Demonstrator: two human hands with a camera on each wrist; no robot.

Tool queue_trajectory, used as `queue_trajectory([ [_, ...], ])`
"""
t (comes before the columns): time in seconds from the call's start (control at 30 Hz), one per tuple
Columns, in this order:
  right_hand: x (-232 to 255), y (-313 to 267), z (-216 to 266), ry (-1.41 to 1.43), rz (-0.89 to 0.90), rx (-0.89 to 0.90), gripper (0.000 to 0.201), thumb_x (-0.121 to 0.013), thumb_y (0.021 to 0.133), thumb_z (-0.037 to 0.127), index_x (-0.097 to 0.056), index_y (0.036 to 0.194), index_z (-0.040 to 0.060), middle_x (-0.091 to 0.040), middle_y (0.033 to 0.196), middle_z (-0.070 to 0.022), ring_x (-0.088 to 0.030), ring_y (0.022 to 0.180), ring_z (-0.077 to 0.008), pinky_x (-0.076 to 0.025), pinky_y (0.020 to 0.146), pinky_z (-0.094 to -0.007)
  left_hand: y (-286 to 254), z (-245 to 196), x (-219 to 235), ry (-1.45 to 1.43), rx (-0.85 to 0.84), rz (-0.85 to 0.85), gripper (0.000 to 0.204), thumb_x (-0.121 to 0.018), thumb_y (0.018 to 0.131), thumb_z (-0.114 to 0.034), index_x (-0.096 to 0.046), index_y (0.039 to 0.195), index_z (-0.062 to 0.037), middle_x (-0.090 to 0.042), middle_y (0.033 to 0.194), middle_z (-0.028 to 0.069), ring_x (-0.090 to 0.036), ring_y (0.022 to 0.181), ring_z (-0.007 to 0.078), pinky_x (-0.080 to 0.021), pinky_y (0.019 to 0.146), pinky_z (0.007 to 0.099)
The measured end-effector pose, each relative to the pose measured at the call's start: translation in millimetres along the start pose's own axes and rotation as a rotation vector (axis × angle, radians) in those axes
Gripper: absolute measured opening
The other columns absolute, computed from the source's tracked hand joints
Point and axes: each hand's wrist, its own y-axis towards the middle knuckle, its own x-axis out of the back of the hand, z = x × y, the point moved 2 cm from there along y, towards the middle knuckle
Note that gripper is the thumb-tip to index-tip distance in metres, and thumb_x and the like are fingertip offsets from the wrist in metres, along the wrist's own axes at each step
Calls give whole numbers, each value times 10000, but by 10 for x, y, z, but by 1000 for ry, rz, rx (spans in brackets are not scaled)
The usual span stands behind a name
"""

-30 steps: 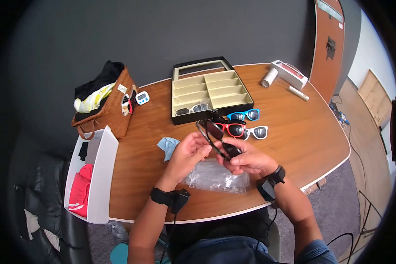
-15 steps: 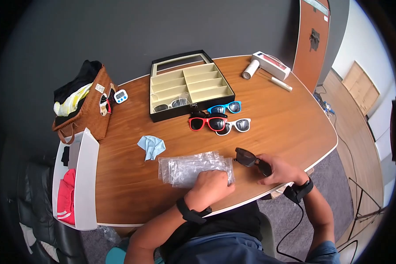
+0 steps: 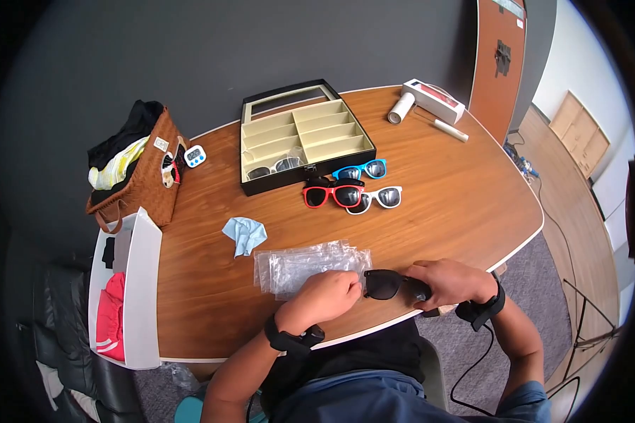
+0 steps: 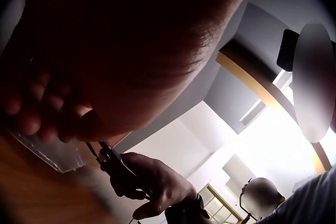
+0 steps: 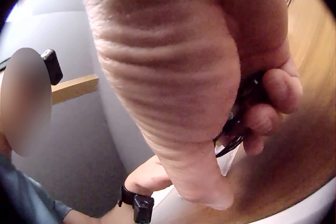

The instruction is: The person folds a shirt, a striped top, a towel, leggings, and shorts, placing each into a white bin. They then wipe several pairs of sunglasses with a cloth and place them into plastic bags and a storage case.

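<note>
Nearing plastic bags (image 3: 289, 270): black sunglasses (image 3: 383, 285)

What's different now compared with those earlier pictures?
The black sunglasses came right and nearer the person from where both hands held them; the right hand still grips them. The left hand let go and now pinches the clear plastic bags. The light blue cloth and black display case stayed put.
</note>
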Motion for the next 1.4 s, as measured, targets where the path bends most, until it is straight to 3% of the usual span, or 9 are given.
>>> queue_trajectory([
  [0.33, 61, 85, 285, -78, 18, -27, 602, -715, 740, 288, -534, 1246, 16, -617, 966, -216, -626, 927, -404, -510, 813, -445, -81, -133, 99, -7, -52, -30, 232, -554, 888, -213, -589, 803, 0, -620, 776, 211, -607, 746, 399, -470, 659, 462],
  [0.43, 37, 119, 417, -298, 26, -48, 629, -708, 766, 334, -510, 1281, 31, -611, 967, -192, -641, 860, -399, -522, 773, -452, -86, -164, 111, 11, -61, -39, 236, -553, 887, -212, -585, 795, 3, -617, 776, 213, -607, 738, 399, -470, 653, 463],
  [0.77, 120, 367, 782, -246, -41, -119, 594, -695, 796, 334, -487, 1259, 26, -572, 1028, -210, -632, 854, -416, -525, 756, -468, -131, -198, 322, -115, -50, -93, 194, -583, 874, -173, -581, 794, 4, -604, 738, 219, -591, 681, 392, -466, 612, 431],
  [0.87, 269, 417, 898, -121, -245, 71, 528, -722, 788, 217, -476, 1210, 16, -542, 1089, -217, -636, 870, -400, -529, 757, -452, -186, -160, 504, -118, -86, -181, 169, -577, 880, -144, -594, 806, 7, -607, 710, 189, -590, 623, 314, -459, 590, 393],
  [0.97, 377, 450, 1016, 58, -461, 201, 507, -720, 810, 179, -485, 1238, 43, -516, 1073, -159, -646, 817, -291, -537, 712, -394, -269, -116, 710, -345, -47, -201, 148, -554, 911, -101, -604, 827, 9, -573, 667, 28, -510, 621, 86, -410, 543, 281],
  [1.07, 367, 526, 1052, 157, -545, 260, 473, -708, 838, 168, -490, 1237, 40, -511, 1065, -137, -645, 786, -234, -537, 691, -356, -349, -119, 906, -494, 31, -198, 153, -533, 939, -116, -601, 850, -12, -559, 687, -12, -492, 622, 50, -390, 537, 233],
  [1.1, 363, 549, 1052, 180, -589, 288, 428, -698, 855, 139, -502, 1223, 39, -511, 1084, -125, -642, 763, -192, -534, 673, -323, -355, -80, 904, -584, 20, -237, 196, -547, 953, -154, -611, 837, -10, -473, 627, -42, -392, 592, 32, -328, 510, 246],
  [1.33, 358, 647, 1136, 296, -681, 366, 402, -688, 863, 94, -506, 1216, 26, -529, 1083, -119, -643, 766, -146, -530, 654, -297, -455, -53, 1039, -667, 34, -233, 191, -552, 948, -149, -613, 840, -4, -509, 641, -32, -421, 592, 39, -346, 509, 252],
  [1.4, 343, 710, 1038, 365, -631, 322, 386, -654, 903, 152, -501, 1233, 22, -546, 1089, -120, -645, 800, -143, -539, 661, -289, -499, -101, 1129, -552, -58, -399, 196, -562, 946, -159, -605, 833, -5, -515, 637, -23, -438, 607, 31, -364, 518, 256],
])
